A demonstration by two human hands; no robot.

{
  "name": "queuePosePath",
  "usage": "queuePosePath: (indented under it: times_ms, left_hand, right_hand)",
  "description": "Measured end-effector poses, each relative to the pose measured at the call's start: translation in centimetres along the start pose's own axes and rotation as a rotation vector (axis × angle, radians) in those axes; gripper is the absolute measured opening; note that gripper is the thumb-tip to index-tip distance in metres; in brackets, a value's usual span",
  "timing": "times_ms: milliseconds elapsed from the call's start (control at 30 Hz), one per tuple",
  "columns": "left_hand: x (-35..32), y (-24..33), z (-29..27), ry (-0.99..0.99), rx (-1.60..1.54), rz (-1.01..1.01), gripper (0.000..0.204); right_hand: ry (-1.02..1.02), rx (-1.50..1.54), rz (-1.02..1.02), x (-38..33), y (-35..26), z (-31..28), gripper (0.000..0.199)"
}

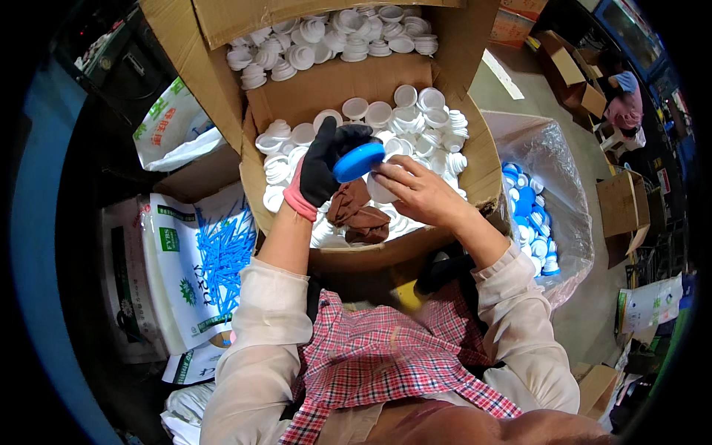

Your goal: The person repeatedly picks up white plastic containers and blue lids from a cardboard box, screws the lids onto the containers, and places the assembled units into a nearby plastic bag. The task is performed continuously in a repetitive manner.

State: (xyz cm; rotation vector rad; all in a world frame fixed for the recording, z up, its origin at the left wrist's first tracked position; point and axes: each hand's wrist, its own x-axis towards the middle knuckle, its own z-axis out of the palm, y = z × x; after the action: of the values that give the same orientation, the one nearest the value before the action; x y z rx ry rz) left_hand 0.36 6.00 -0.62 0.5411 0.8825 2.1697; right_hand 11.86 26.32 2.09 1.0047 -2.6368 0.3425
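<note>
At the left edge a white sack [194, 261] holds blue plastic sticks. Our left hand [320, 169], in a black glove with a pink cuff, is curled around a blue round cap [358, 162], pinching it by the rim above the middle of the open cardboard box [483, 165]. We judge the cap light, stiff and smooth, a little slippery, best taken across its rim. Our bare right hand [419, 191] is half closed, its fingertips on a white insert [380, 191] just under the cap. White inserts [426, 119] fill the box; a brown cloth [357, 213] lies near its front edge. Right of the box, a clear bag [552, 159] holds finished blue-and-white caps.
</note>
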Motion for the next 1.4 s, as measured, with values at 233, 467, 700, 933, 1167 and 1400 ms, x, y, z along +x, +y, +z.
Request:
queuePosePath:
  times_ms: [233, 467, 700, 933, 1167, 1400]
  left_hand:
    - [0.3, -2.0, 2.9, 0.009, 0.696, 0.378, 0.066]
    - [1.3, -4.0, 5.2, -0.126, -0.466, 0.108, 0.06]
    - [0.2, -1.2, 5.0, -0.039, -0.5, 0.064, 0.054]
    - [-1.4, -3.1, 3.7, -0.032, 0.105, 0.161, 0.049]
    - [-1.9, -2.9, 4.2, -0.095, -0.013, 0.083, 0.05]
    - [-1.8, -2.7, 4.1, 0.033, 0.205, 0.142, 0.053]
  right_hand:
    - [0.159, 0.644, 0.339, -0.6, -0.7, -1.9, 0.06]
    - [0.273, 1.822, 0.615, -0.9, -0.4, -0.5, 0.057]
    - [0.541, 1.286, 0.415, -1.6, 0.0, -3.5, 0.06]
    - [0.361, 0.299, 0.034, 1.0, -1.8, -3.2, 0.037]
    - [0.375, 0.162, 0.221, 1.4, -3.0, -2.7, 0.061]
    - [0.43, 0.169, 0.155, 1.6, -2.6, -2.4, 0.067]
